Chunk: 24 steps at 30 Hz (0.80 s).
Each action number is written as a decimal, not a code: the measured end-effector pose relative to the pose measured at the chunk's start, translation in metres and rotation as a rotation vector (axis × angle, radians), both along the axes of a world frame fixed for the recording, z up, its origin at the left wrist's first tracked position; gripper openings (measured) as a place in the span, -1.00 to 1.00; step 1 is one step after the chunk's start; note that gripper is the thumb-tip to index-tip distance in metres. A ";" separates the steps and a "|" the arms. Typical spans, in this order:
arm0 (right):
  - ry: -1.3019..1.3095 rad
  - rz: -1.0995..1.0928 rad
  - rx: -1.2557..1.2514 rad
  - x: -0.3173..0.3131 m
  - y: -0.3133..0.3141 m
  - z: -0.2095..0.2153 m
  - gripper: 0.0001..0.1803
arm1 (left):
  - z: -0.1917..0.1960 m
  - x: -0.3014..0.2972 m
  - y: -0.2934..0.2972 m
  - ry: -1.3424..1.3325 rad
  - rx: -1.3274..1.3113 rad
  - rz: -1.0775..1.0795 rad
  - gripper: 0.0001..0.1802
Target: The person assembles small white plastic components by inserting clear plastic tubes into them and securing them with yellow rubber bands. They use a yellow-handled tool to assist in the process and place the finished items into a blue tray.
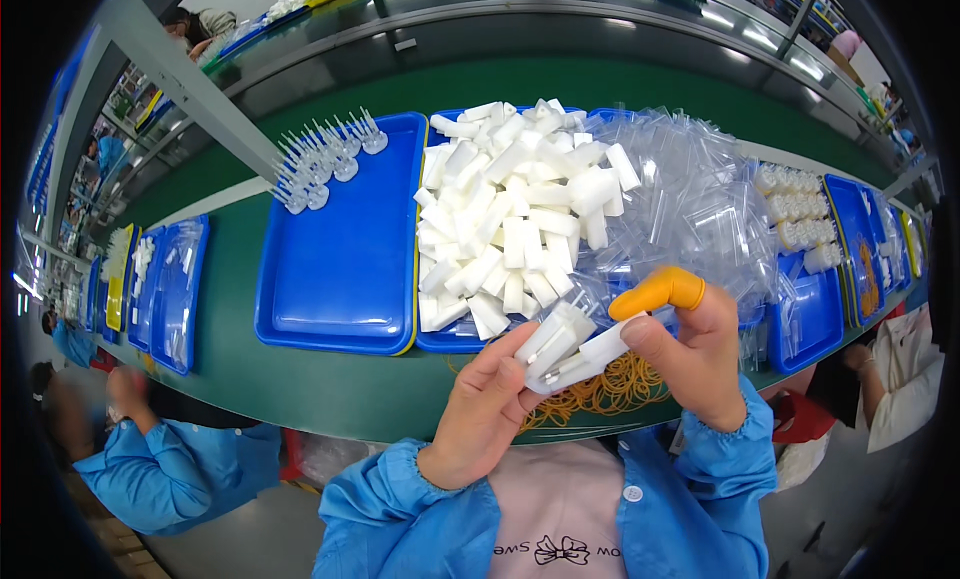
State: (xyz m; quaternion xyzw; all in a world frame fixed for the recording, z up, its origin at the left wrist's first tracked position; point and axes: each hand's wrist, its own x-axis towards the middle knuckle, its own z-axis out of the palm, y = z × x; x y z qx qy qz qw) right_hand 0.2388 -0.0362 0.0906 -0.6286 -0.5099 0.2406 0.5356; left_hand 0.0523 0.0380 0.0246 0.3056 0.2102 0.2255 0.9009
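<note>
Right now both hands meet just above the near edge of the green surface (330, 379). Left hand (485, 404) is closed round a small bundle of white tubes (560, 344), fingers wrapped under it. Right hand (700, 354) pinches the bundle's right end, w/ an orange finger cot (660, 291) on the index finger. Bundle sits between the two hands, held off the surface, tilted up to the right. Directly under it lies a heap of yellow rubber bands (610, 389) on the surface. Behind the hands: blue tray (335, 269), bare in the middle, w/ clear spiked caps (320, 164) along its far-left corner. Next tray to the right carries a pile of white tubes (510, 219). Beside that, a heap of clear plastic bags (690, 199). A neighbour in a blue sleeve (170, 469) sits at left.
</note>
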 end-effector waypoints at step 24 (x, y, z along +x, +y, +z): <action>-0.334 -0.099 0.153 0.000 0.008 -0.007 -0.86 | 0.004 0.008 0.000 -0.112 -0.150 -0.004 -0.38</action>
